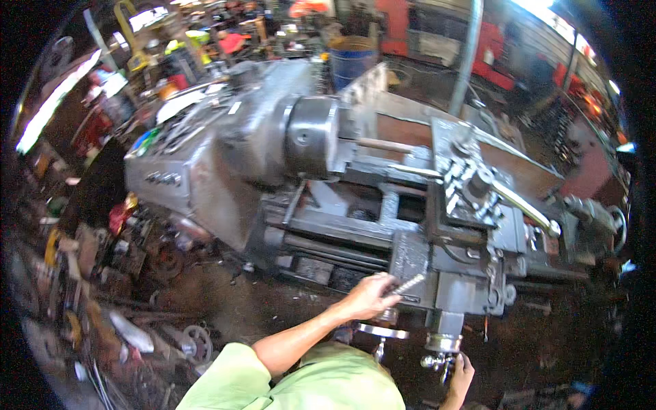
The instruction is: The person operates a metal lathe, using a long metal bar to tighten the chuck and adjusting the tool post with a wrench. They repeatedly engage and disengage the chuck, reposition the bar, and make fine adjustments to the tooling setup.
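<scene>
My left hand [369,298] is closed around a short, narrow, pale metal strip or rod [411,283] with darker marks; its exact kind is blurred. That hand is over the front of the lathe carriage [412,256], above a handwheel [384,332]. Lower right, my right hand [462,377] has its fingers curled against the ball crank handle [439,361] of the cross slide. The tool post [478,184] sits on the carriage, with a long clamping lever [523,205] pointing right. Farther left, the lathe chuck [311,137] grips a thin round bar [384,145].
The headstock [229,150] fills the left middle, with loose tools on top. A handwheel [197,343] and scrap metal parts crowd the lower left floor. Behind the lathe stand a blue drum [352,61] and a grey upright pole [467,58]. The tailstock [588,213] is far right.
</scene>
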The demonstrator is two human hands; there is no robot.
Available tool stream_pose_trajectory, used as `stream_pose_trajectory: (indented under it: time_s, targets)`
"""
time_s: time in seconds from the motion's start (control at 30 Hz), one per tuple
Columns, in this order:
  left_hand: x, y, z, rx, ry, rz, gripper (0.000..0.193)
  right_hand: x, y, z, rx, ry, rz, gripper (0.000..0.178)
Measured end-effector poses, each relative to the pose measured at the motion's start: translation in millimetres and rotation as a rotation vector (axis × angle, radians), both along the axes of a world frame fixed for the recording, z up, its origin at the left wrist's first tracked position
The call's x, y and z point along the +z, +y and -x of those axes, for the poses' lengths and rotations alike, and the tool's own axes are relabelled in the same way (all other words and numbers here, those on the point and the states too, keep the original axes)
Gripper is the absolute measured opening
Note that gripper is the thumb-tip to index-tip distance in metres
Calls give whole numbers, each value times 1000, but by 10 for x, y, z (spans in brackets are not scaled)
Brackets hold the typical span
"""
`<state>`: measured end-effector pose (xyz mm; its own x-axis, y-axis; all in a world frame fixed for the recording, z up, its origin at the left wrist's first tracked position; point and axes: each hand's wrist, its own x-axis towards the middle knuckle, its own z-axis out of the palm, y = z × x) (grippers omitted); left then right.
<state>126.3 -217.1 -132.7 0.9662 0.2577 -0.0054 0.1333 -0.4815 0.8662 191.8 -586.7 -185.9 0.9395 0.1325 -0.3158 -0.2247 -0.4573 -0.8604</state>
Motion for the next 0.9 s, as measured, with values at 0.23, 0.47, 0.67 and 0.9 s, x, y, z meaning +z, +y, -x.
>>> stream_pose_trajectory:
  time_s: [0.23,0.47,0.67,0.9]
  targets:
    - [481,961,1267,855,-173,-89,39,234,306,-274,207,461,33,35]
    - [1177,1893,1944,1123,-402,-219,44,237,347,-180,195,227,59,35]
    - [1592,2759,1970,1130,-564,-614,30,-319,262,-191,41,-65,159,33]
    - [2016,3564,2004,1140,-580,-852,29,-938,18,-303,59,-222,149,29]
